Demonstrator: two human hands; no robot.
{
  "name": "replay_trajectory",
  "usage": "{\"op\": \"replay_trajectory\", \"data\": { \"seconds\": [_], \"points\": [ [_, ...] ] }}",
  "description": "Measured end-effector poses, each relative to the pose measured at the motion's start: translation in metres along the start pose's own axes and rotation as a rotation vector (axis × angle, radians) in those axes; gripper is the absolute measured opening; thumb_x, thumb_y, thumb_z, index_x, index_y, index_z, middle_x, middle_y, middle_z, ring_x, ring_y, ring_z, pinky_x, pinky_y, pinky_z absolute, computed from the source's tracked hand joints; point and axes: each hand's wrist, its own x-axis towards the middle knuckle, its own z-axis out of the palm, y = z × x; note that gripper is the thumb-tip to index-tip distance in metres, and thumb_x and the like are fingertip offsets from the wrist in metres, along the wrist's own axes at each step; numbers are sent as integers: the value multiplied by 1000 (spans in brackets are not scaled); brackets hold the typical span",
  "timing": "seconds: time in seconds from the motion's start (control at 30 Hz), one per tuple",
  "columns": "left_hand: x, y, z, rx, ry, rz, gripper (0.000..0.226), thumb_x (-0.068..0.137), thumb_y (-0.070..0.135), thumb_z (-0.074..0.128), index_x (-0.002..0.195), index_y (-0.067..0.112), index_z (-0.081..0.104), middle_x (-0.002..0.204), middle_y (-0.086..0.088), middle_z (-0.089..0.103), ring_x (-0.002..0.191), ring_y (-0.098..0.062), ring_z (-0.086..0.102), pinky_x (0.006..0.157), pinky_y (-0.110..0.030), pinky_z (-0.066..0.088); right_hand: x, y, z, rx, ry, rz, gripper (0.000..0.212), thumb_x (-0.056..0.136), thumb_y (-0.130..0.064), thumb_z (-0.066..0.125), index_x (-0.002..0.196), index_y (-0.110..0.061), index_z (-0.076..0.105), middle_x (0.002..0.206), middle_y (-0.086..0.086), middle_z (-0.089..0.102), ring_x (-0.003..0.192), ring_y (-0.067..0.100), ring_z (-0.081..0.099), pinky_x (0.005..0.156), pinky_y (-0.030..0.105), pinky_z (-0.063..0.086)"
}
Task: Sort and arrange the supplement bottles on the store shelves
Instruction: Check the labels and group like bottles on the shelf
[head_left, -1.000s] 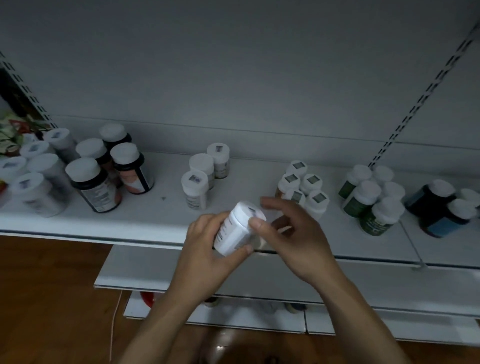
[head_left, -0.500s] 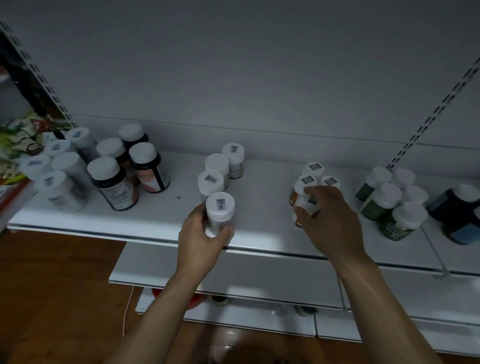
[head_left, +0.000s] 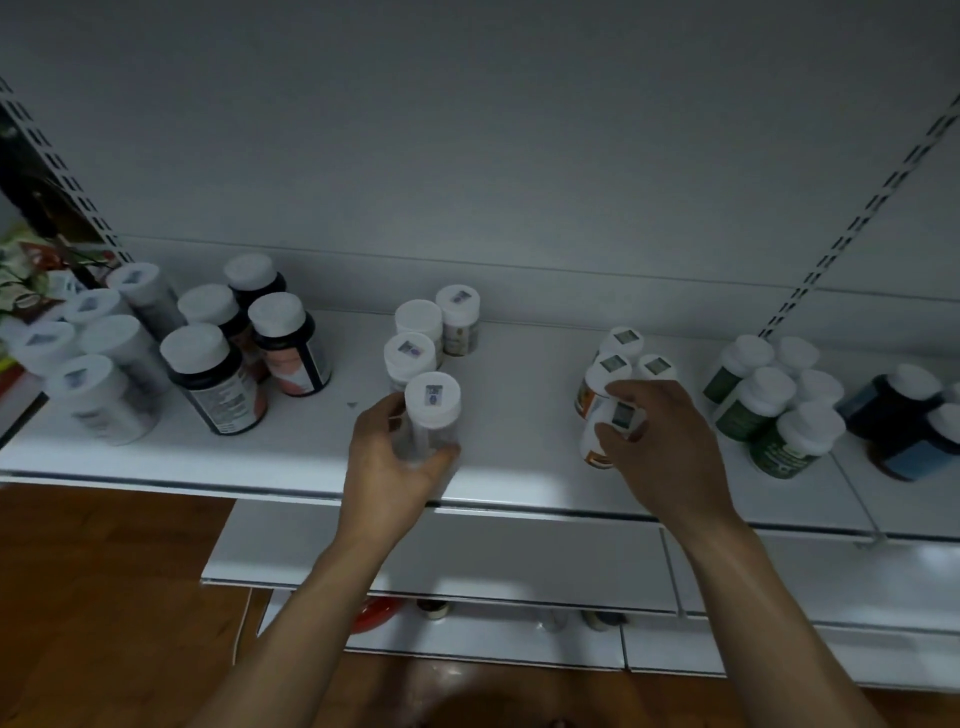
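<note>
Left bottle: small white plastic supplement bottle (head_left: 432, 415) with a white screw cap and a sticker on top. It is near the front lip of the white metal shelf (head_left: 519, 415), at the 6 o'clock end of a short row of matching white bottles (head_left: 410, 356) that runs off toward 1 o'clock.
Left hand: left hand (head_left: 387, 457) is wrapped round the body below the cap, fingers (head_left: 385, 413) on the 9 o'clock side, thumb on the near side.
Left bottle axis: long axis upright, cap to the ceiling. The palm hides the base, so I can't tell whether it is seated.
Right bottle: white plastic bottle with an orange label band (head_left: 591, 448), at the 6 o'clock edge of the orange-labelled cluster (head_left: 613, 364).
Right hand: right hand (head_left: 660, 441) is curled over its cap and shoulder, pinching it.
Right bottle axis: leaning, cap tipped toward 4 o'clock. Contact with the shelf is unclear.
Handling (judged): light, rigid, not fragile. The plastic is smooth and a little slippery. The tall, narrow shape is likely to topple and knock over its neighbours.
Where to hold (judged): mid-body for carrying, round the cap for a short lift out of a tight cluster.
</note>
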Motion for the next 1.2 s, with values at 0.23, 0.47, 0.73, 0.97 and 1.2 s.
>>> {"op": "replay_trajectory", "data": {
  "seconds": [0.23,0.47,0.73,0.97,1.2],
  "points": [
    [-49,33,9,-155,-152,294,36,82,27,71,116,29,58,107,19,63,101,-5,61,88,-17,47,-11,-10,-7,184,-19,40,33,83,-16,74,111,-28,62,102,-8,53,71,1,49,72,17,37],
    [-39,57,49,4,-367,363,65,75,38,78,131,33,47,128,15,51,118,-3,50,94,-28,48,-35,-45,-28,373,-79,-101,41,77,-9,75,98,-41,60,77,-15,51,60,4,53,54,7,38],
    [-47,75,47,-377,-416,271,46,74,24,75,116,26,57,106,14,66,96,-8,65,82,-26,54,-48,-41,-46,353,-66,-260,53,66,-54,70,116,-44,56,117,-21,54,76,13,60,59,13,40],
    [-51,80,55,-471,-427,295,49,75,12,77,116,32,59,107,4,65,97,-22,64,84,-53,55,-52,-37,-46,336,10,-432,44,70,-44,72,111,-29,64,108,-22,54,77,-3,55,61,7,39],
    [-54,86,48,-407,-361,289,55,68,27,82,116,41,57,113,15,63,105,-15,63,88,-36,55,-46,-18,-47,824,-8,-149,35,66,-39,73,100,-33,66,98,-6,68,78,11,63,63,23,51]
  ]
}}
